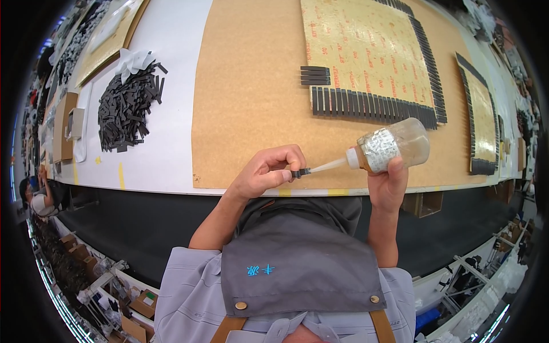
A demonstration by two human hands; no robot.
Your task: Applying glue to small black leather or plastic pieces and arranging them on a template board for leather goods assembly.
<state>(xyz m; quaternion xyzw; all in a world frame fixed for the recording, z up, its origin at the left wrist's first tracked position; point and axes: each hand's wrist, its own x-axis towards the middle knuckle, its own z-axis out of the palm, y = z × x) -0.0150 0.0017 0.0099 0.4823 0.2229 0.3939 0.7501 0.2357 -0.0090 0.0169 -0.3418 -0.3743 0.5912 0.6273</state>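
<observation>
Several small black strips (pixel 298 172) are pinched in a bunch between the thumb and fingers of my left hand (pixel 269 171), above the table's near edge. My right hand (pixel 389 178) grips a clear squeeze bottle (pixel 413 142) with a silvery label, tilted on its side. The bottle's long pale nozzle points left, and its tip meets or nearly meets the ends of the strips. Beyond the bottle lies a tan board (pixel 366 54) with red print, black strips set side by side along its near and right edges. A few strips (pixel 315 75) lie across its left edge.
A heap of loose black strips (pixel 130 108) lies at left, with a white crumpled piece (pixel 134 63) on its far side. Brown paper (pixel 246 86) covers the middle of the white table. A second strip-edged board (pixel 479 108) lies at right. Small cardboard boxes (pixel 66 126) stand far left.
</observation>
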